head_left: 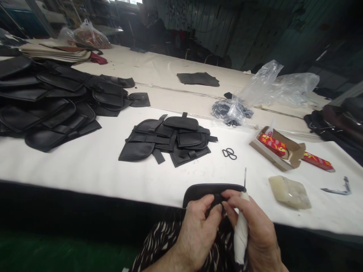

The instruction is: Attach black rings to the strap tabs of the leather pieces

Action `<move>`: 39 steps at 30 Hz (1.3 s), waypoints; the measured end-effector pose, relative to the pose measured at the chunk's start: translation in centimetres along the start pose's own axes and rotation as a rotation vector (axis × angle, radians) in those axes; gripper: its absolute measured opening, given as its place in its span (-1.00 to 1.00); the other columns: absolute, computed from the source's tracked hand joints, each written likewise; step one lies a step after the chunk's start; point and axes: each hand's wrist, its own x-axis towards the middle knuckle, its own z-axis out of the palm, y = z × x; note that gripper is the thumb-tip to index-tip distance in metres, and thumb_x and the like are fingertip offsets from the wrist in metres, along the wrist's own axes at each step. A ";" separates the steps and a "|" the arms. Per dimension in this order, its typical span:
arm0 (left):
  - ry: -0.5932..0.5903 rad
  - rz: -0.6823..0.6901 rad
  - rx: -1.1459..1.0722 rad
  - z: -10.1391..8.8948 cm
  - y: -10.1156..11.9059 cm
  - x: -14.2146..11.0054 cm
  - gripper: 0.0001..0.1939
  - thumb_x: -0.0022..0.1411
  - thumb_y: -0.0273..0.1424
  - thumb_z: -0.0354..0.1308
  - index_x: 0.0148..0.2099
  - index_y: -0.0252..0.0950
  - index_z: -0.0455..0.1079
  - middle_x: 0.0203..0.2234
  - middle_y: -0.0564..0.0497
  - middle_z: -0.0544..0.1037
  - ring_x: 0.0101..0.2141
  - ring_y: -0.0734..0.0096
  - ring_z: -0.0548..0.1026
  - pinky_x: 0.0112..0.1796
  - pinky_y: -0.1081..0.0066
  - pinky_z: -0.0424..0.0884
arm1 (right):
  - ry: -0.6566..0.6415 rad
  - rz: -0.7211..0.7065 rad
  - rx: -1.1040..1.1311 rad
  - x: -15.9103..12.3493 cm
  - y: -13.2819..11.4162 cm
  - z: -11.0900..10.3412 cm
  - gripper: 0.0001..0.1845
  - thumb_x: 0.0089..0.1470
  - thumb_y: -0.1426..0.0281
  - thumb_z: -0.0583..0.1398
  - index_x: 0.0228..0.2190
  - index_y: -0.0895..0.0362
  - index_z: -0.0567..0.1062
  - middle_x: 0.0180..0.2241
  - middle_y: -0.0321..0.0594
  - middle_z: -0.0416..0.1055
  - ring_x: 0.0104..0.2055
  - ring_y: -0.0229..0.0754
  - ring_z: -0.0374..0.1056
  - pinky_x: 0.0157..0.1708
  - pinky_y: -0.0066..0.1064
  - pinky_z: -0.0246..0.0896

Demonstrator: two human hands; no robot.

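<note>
My left hand (200, 223) pinches the lower edge of a black leather piece (210, 189) held at the near edge of the white table (85, 166). My right hand (255, 230) meets it at the same spot, fingers closed. It also grips a white-wrapped tool (241, 234) whose thin metal point sticks up past the piece. Both hands are over my lap, above a patterned garment.
A small heap of black leather pieces (167, 138) lies mid-table, a larger heap (48, 98) at the left. Black rings (229, 153), an open cardboard box (279, 149) with red packets, a wax-like block (289, 192), a metal tool (338, 189) and plastic bags (269, 88) sit to the right.
</note>
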 end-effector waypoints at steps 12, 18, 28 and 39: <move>0.103 -0.006 0.148 0.1 -0.2 -0.5 -0.72 0.27 -0.24 -0.07 -0.33 -0.29 0.36 -0.50 0.03 0.42 -0.41 0.36 0.37 -0.34 0.41 0.26 | -0.094 -0.005 0.042 0.4 -0.6 -0.4 -0.76 0.08 0.60 0.09 -0.22 0.09 0.36 -0.25 -0.13 0.35 -0.25 -0.16 0.32 -0.34 -0.40 0.28; 0.108 0.030 0.031 0.3 -0.4 -0.8 -0.76 0.26 -0.30 -0.01 -0.33 -0.28 0.41 -0.47 0.05 0.48 -0.39 0.38 0.41 -0.31 0.44 0.30 | -0.061 0.060 0.085 0.0 -1.2 -0.2 -0.80 0.08 0.57 0.10 -0.24 0.08 0.36 -0.30 -0.16 0.33 -0.30 -0.19 0.33 -0.37 -0.42 0.30; 0.136 0.013 -0.008 0.4 -0.7 -1.5 -0.79 0.25 -0.31 0.00 -0.29 -0.26 0.44 -0.39 0.04 0.51 -0.31 0.36 0.42 -0.25 0.45 0.28 | -0.089 -0.031 0.069 -0.1 -1.6 -0.6 -0.80 0.09 0.58 0.08 -0.25 0.10 0.34 -0.34 -0.17 0.33 -0.34 -0.20 0.31 -0.40 -0.41 0.29; 0.054 0.051 0.112 -0.3 0.0 -1.6 -0.71 0.30 -0.29 -0.12 -0.35 -0.30 0.34 -0.46 0.00 0.44 -0.40 0.36 0.37 -0.33 0.41 0.25 | -0.143 -0.099 0.073 1.4 -2.4 -0.9 -0.82 0.11 0.62 0.03 -0.34 0.13 0.33 -0.44 -0.22 0.26 -0.42 -0.23 0.24 -0.47 -0.41 0.19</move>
